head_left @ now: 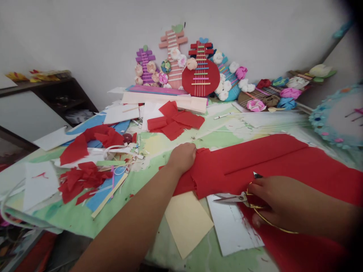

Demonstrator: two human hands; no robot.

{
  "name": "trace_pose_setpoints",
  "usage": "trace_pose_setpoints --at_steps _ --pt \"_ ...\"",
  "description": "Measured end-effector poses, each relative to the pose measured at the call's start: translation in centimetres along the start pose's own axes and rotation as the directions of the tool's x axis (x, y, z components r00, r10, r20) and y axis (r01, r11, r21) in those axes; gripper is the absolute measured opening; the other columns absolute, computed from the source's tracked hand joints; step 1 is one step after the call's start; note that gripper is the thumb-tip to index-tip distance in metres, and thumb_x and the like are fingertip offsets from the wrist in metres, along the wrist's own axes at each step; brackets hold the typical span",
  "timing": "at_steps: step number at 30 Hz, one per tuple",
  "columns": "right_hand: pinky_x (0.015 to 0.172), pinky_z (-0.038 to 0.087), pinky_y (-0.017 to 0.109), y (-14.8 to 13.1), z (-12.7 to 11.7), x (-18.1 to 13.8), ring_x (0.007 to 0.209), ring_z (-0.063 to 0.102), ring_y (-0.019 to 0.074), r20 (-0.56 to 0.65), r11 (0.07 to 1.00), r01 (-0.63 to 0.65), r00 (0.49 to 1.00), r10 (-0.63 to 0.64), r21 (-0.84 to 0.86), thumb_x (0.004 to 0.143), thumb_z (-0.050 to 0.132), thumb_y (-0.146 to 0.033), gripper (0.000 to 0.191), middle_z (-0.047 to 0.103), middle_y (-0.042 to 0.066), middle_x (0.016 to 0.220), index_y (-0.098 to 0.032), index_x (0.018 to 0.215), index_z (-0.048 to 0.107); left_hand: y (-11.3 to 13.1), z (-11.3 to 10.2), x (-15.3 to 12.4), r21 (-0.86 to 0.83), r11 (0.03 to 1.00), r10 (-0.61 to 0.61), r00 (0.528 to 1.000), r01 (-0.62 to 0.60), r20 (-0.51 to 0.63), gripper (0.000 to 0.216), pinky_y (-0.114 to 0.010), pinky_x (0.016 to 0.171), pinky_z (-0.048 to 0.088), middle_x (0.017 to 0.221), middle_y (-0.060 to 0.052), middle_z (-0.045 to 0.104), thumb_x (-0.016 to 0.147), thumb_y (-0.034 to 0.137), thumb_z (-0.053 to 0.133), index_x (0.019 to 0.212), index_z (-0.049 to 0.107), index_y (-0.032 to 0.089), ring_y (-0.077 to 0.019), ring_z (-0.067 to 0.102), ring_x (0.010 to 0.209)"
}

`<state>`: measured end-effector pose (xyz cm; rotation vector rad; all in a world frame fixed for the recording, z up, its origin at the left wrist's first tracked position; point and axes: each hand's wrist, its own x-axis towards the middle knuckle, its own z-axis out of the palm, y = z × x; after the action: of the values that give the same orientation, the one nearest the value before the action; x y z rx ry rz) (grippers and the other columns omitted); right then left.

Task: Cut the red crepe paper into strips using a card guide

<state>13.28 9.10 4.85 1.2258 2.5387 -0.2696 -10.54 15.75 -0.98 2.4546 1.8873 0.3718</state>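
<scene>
A large sheet of red crepe paper [255, 158], folded in layers, stretches across the right half of the table. My left hand [183, 158] is closed on its left end, with the fingertips partly hidden. In my right hand [279, 206] is a pair of scissors [246, 198] with gold handles, blades pointing left beside the paper's lower edge. A small dark pointed tip [257, 175] sticks out above that hand; what it belongs to is hidden. Under the red paper lie a cream card [187, 224] and a white sheet [235, 234] with marks on it.
Red paper strips [176, 121] lie at the table's centre back. Crumpled red scraps [82, 181], blue paper and thin strips are strewn at left. Several paper-decorated instrument models, one red [201, 75], lean against the wall. A round blue-edged piece [340, 117] stands at right.
</scene>
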Motion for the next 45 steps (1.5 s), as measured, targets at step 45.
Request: trace_pose_setpoints --at_steps 45 --pt "0.050 0.033 0.026 -0.1 0.6 0.8 0.066 0.054 0.0190 -0.296 1.000 0.028 0.955 -0.023 0.011 0.071 0.049 -0.038 0.019 0.059 0.006 0.078 -0.019 0.076 0.054 3.8 -11.0 -1.1 -0.156 0.977 0.055 0.872 -0.148 -0.486 0.015 -0.023 0.051 0.030 0.064 0.002 0.051 0.082 0.021 0.040 0.070 0.049 0.019 -0.0136 0.047 0.059"
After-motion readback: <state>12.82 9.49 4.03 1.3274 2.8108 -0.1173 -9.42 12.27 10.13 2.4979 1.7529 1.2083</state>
